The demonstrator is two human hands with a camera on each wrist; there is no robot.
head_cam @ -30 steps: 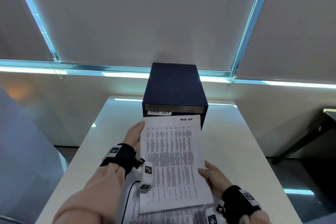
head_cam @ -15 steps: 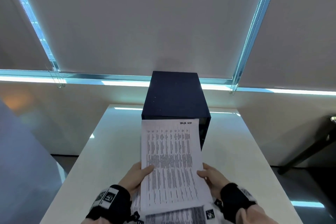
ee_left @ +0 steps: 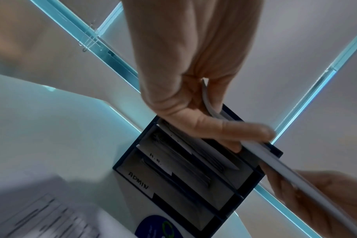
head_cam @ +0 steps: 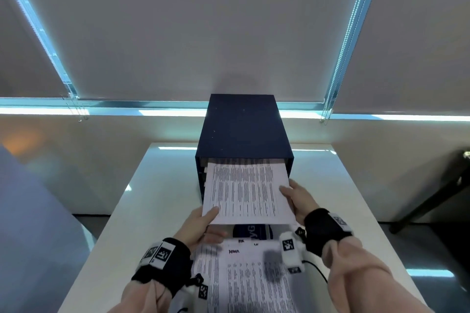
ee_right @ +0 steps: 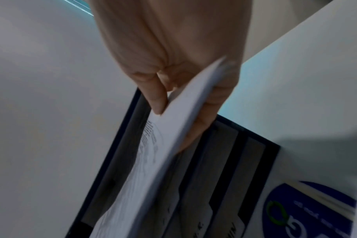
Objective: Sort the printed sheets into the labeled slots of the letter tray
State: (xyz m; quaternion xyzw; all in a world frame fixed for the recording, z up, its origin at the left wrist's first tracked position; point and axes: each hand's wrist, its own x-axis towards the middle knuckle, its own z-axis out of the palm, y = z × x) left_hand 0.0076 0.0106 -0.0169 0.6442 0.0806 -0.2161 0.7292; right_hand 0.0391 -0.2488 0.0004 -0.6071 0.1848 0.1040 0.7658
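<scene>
Sheet [head_cam: 249, 193] halfway into tray [head_cam: 244, 127]

Ahead of you a pale roller blind [head_cam: 229, 28] covers the window, with a second blind [head_cam: 417, 33] hanging to its right and a third [head_cam: 23, 53] to its left. Bright bluish daylight shows in the gaps between them and along the sill [head_cam: 127, 112]. Bead chains [head_cam: 340, 53] hang down beside the right gap, and another chain [head_cam: 73, 107] dangles at the left one. You stand at a white surface [head_cam: 157, 185] that reaches toward the cream wall [head_cam: 101, 140] under the window. On that surface, close to you, lies a round dark-blue sticker [ee_left: 157, 227] with a green ring and white lettering. A dark table leg [head_cam: 432, 201] slants at your far right.
</scene>
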